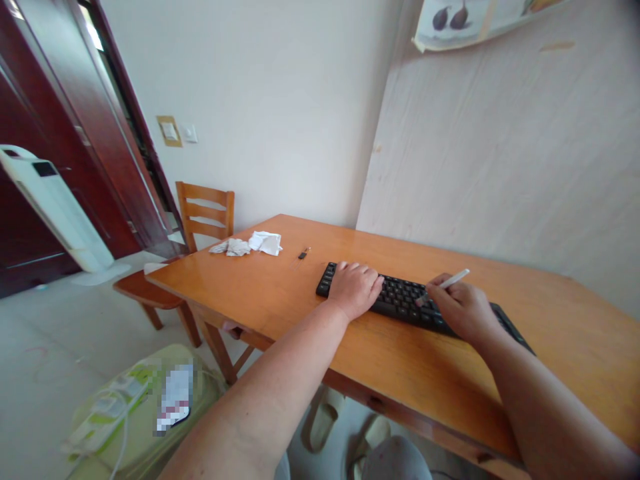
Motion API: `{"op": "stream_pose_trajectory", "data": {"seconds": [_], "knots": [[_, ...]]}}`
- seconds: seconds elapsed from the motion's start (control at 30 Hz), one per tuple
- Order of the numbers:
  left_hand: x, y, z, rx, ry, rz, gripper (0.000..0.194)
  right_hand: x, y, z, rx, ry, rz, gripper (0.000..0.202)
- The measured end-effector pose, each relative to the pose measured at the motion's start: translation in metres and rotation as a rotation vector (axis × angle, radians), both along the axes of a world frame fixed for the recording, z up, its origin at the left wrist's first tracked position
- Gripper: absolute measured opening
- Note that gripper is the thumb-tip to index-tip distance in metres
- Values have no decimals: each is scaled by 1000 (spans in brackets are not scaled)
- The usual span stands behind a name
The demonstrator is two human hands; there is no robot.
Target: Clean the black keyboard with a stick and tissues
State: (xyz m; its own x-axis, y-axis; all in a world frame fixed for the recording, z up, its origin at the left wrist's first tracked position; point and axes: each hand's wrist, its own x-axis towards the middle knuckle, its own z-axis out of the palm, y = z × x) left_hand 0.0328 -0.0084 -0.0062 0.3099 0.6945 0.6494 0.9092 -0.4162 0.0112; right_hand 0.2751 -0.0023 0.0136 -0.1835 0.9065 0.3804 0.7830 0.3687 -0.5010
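A black keyboard (pixel 400 299) lies aslant on the wooden table. My left hand (pixel 354 288) is on its left part, fingers over the keys toward the far edge, pressing and steadying it. Pinched in my right hand (pixel 463 307) is a slim white-handled brush (pixel 454 279). Its pinkish tip points down and touches or almost touches the keys right of the middle. The right forearm and hand cover some of the keyboard's right part. A small black object with a metal end (pixel 303 254) lies on the table, left of the keyboard.
Crumpled cloth or tissue (pixel 237 247) and a folded white tissue (pixel 266 243) lie on the left of the wooden table (pixel 280 293). A wooden chair (pixel 206 213) stands beyond. At lower left, a covered stool-like surface (pixel 145 373) bears a power strip and cable. Slippers (pixel 323 420) are below.
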Motion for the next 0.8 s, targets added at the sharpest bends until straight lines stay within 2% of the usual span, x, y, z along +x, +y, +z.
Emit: {"op": "stream_pose_trajectory", "data": {"seconds": [0.23,0.43,0.6,0.8], "knots": [[0,-1,2,2,-5,-2,39,-5,-5,3,15,10,61,31],[-4,-2,10,34,-4,3,38,-8,-4,3,-32,71,136,29],[-10,2,30,105,-39,34,40,-10,-3,3,-21,180,160,26],[-16,23,61,170,-190,76,40,-14,-7,2,38,142,119,28]]}}
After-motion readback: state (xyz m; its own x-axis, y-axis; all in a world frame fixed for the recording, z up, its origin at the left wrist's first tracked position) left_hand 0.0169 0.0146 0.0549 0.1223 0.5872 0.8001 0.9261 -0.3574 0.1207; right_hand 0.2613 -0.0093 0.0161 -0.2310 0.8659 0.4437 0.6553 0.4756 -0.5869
